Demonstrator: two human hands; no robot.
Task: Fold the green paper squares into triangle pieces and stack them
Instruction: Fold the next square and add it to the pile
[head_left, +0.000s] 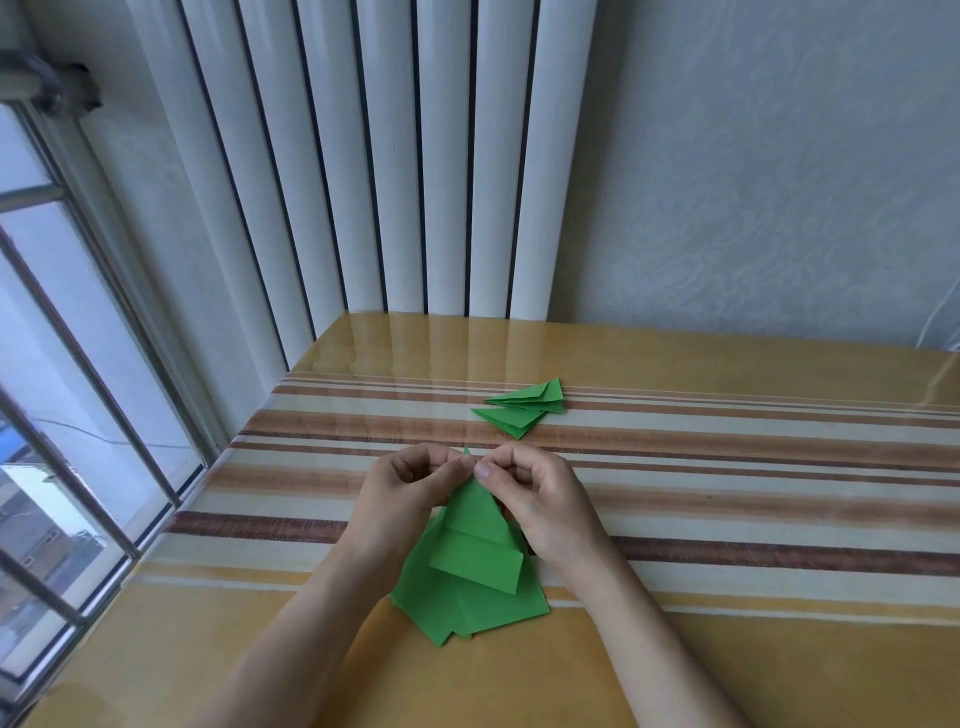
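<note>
Your left hand (410, 480) and right hand (535, 493) pinched the far tip of a partly folded green piece (478, 540), fingers curled on it, above the loose green squares (467, 603) near you. Farther on the striped bench (727, 467) lay folded triangles (524, 408), count unclear, overlapping.

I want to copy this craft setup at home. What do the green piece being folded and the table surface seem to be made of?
The green piece looks like thin matte paper: it holds sharp creases and shows no shine where the left hand and right hand pinch its tip. The table surface looks like a striped cloth, probably under glossy clear plastic or glass, since it mirrors the radiator.
</note>
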